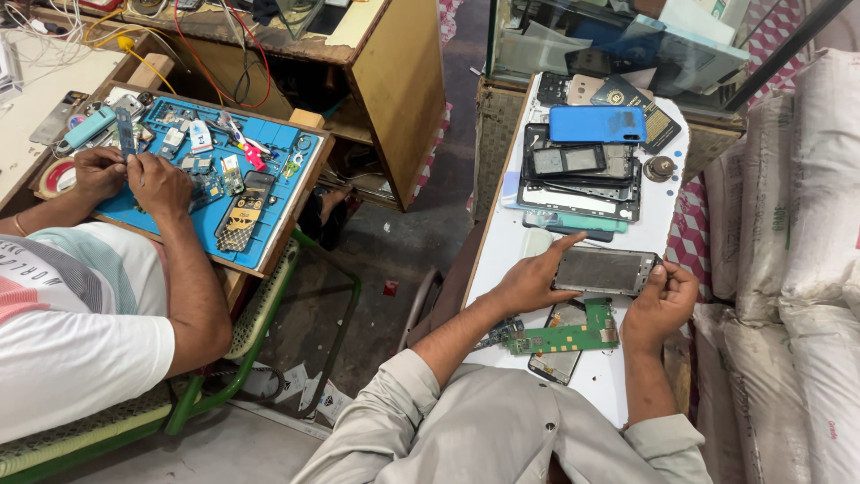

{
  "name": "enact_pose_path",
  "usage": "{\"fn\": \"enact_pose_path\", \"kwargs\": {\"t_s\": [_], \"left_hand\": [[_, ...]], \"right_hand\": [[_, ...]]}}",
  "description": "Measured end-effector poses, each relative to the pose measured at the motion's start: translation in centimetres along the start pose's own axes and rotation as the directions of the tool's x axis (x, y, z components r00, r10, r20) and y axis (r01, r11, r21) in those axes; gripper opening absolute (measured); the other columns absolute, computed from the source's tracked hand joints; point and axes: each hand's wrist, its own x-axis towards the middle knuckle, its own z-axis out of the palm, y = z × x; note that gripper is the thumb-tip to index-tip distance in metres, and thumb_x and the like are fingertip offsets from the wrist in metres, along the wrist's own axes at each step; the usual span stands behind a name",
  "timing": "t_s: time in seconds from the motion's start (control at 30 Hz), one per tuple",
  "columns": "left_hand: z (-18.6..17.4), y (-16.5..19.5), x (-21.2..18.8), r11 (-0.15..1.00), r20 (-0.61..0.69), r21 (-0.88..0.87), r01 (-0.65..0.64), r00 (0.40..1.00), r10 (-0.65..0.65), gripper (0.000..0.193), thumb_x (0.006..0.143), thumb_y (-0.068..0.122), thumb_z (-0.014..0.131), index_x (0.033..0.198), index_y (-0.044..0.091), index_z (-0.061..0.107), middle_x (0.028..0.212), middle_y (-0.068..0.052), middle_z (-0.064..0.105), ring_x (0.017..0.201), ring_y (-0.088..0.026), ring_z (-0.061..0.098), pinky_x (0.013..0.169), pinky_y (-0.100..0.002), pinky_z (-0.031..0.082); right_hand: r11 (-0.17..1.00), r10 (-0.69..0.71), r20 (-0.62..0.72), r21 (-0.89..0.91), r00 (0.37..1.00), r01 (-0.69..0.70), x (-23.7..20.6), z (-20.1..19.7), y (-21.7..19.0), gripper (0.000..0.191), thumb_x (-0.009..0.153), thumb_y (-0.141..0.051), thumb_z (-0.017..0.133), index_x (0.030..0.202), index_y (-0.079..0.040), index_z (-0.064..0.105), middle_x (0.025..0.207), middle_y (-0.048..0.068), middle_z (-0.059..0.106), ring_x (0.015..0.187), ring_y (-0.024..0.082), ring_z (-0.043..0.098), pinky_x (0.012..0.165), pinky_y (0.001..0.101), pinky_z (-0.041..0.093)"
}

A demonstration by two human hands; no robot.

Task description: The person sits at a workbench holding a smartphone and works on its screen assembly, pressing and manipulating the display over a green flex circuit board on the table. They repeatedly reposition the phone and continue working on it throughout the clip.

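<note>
Both hands grip the phone frame (605, 271) over the white table (502, 246): left hand (530, 280) pinches its left end, right hand (661, 300) its right end, long axis running crosswise between them, above the green circuit board (564, 338).

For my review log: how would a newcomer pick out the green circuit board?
Find the white table on the right. The green circuit board lies on it near the front edge, just below the phone frame both hands hold. It is the only green, L-shaped piece there.

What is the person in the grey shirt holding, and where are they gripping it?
A stripped phone frame, held flat by its two short ends: left hand at the left end, right hand at the right end.
</note>
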Motion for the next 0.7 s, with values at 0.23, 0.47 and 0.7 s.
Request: {"fn": "enact_pose_path", "kwargs": {"t_s": [0.23, 0.47, 0.7], "left_hand": [[0.52, -0.32, -0.02, 0.995, -0.045, 0.070, -0.066, 0.997, 0.069, 0.102, 0.080, 0.037, 0.085, 0.158, 0.017, 0.023, 0.145, -0.019, 0.057, 0.079, -0.030, 0.073, 0.078, -0.045, 0.063], [0.66, -0.45, -0.04, 0.997, -0.024, 0.076, -0.033, 0.999, 0.035, 0.098, 0.081, 0.036, 0.084, 0.158, 0.019, 0.026, 0.129, -0.017, 0.065, 0.074, -0.028, 0.072, 0.072, -0.045, 0.062], [0.66, -0.40, -0.03, 0.995, 0.027, 0.089, 0.036, 0.999, -0.038, 0.099, 0.084, 0.039, 0.084, 0.161, 0.022, 0.025, 0.113, -0.013, 0.069, 0.075, -0.027, 0.072, 0.074, -0.045, 0.062]], "right_hand": [[1.000, 0.018, 0.001, -0.005, 1.000, -0.018, 0.01, 0.05, -0.14, 0.011, 0.116, -0.006, 0.057, 0.122, 0.001, 0.050, 0.107, 0.005, 0.062, 0.092, 0.005, 0.056, 0.082, 0.0201, 0.048], [0.999, 0.042, -0.012, -0.015, 0.999, -0.042, 0.04, 0.11, -0.21, 0.010, 0.116, -0.005, 0.056, 0.122, 0.001, 0.051, 0.106, 0.003, 0.061, 0.091, 0.004, 0.055, 0.081, 0.0194, 0.047], [0.999, 0.046, -0.011, -0.013, 0.999, -0.046, 0.07, 0.16, -0.31, 0.012, 0.116, -0.007, 0.057, 0.122, 0.000, 0.051, 0.105, 0.003, 0.061, 0.091, 0.004, 0.056, 0.082, 0.0192, 0.047]]}}
